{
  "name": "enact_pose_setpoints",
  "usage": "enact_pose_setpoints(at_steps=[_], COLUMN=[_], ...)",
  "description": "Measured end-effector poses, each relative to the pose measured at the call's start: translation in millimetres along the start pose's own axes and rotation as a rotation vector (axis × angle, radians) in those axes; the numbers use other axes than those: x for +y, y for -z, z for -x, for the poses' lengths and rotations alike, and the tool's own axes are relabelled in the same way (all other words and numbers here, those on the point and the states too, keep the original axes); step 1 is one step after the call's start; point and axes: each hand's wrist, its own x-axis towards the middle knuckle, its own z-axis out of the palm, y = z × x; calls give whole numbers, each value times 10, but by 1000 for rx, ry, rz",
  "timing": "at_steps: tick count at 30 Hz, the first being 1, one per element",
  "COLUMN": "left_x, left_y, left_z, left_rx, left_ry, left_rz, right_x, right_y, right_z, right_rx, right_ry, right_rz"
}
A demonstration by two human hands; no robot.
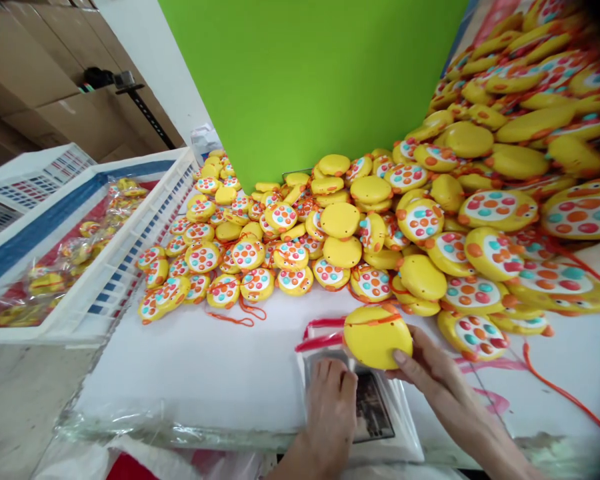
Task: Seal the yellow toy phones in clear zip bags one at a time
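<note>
My right hand (437, 373) grips a yellow oval toy (377, 339), its plain back facing up and an orange cord lying across it. My left hand (333, 400) is closed at the mouth of a clear plastic bag (405, 427) with a pink-red edge (317, 345), its fingers curled down on the film. The toy is over the bag's upper right part, just right of my left hand. Beneath the film shows a dark rectangular picture (373, 410). My left fingertips are partly hidden.
A large heap of yellow toys (340, 220) with coloured dots spreads across the white table (180, 373), rising at the right. Behind stands a green panel (320, 80). On the left, a white crate (80, 310) holds bagged toys; cardboard boxes (25, 60) stand beyond. Loose orange cord (570, 393) lies right.
</note>
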Motion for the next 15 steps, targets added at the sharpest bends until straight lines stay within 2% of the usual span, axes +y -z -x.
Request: enact_pose_setpoints(at_steps=[6,11,13,15], left_x=[-34,-7,0,10], left_y=[40,58,109,169], left_z=[-91,-101,-93,-84], left_rx=[-15,3,55,86], left_ry=[-18,-69,-117,-171], left_rz=[-59,-8,25,55], right_x=[-27,-38,-32,-1], right_y=[-63,-194,-228,-221], right_z=[-4,14,34,49], right_rx=[-8,-71,-103,-100], right_ry=[13,6,84,232], right_rz=[53,141,306,522])
